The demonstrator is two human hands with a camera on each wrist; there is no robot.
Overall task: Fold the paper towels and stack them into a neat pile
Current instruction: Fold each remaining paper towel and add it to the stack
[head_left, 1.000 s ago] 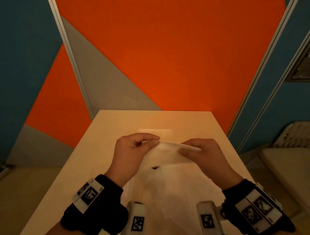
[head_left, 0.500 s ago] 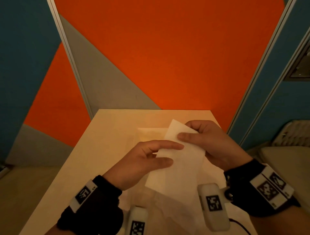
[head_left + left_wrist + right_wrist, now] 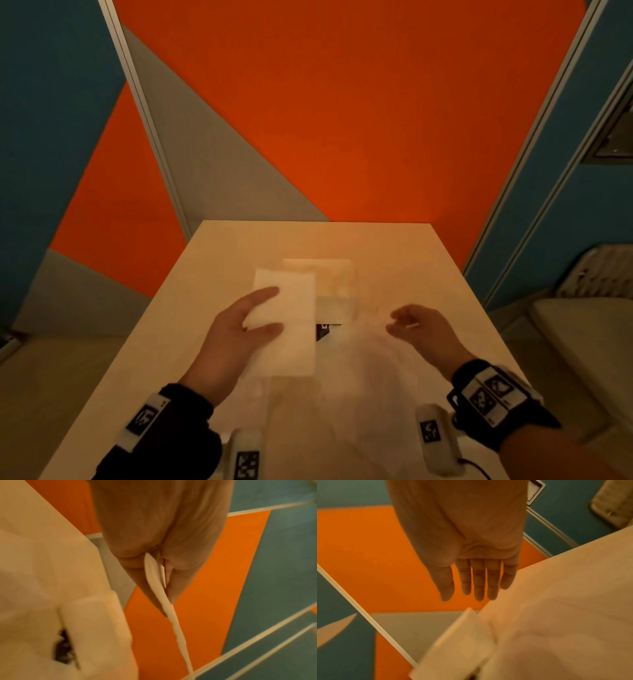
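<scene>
My left hand [image 3: 263,313] pinches a folded white paper towel [image 3: 291,318] between thumb and fingers and holds it above the table; in the left wrist view the folded paper towel [image 3: 160,586] shows edge-on between the fingers [image 3: 173,588]. A pile of folded towels [image 3: 337,287] lies further back on the table, to the right of the held one. Loose unfolded towels [image 3: 363,383] lie flat at the near side. My right hand [image 3: 402,322] hovers over them to the right, holding nothing; its fingers [image 3: 479,582] hang straight.
The pale wooden table [image 3: 428,267] stands against an orange, grey and blue wall. A small dark marker [image 3: 325,330] peeks out between the towels. A light chair or cushion [image 3: 582,329] stands off the table's right side.
My right hand has let go of the folded towel and drawn back to the right. The left hand now holds the towel alone, moved to the left and turned lengthwise.
</scene>
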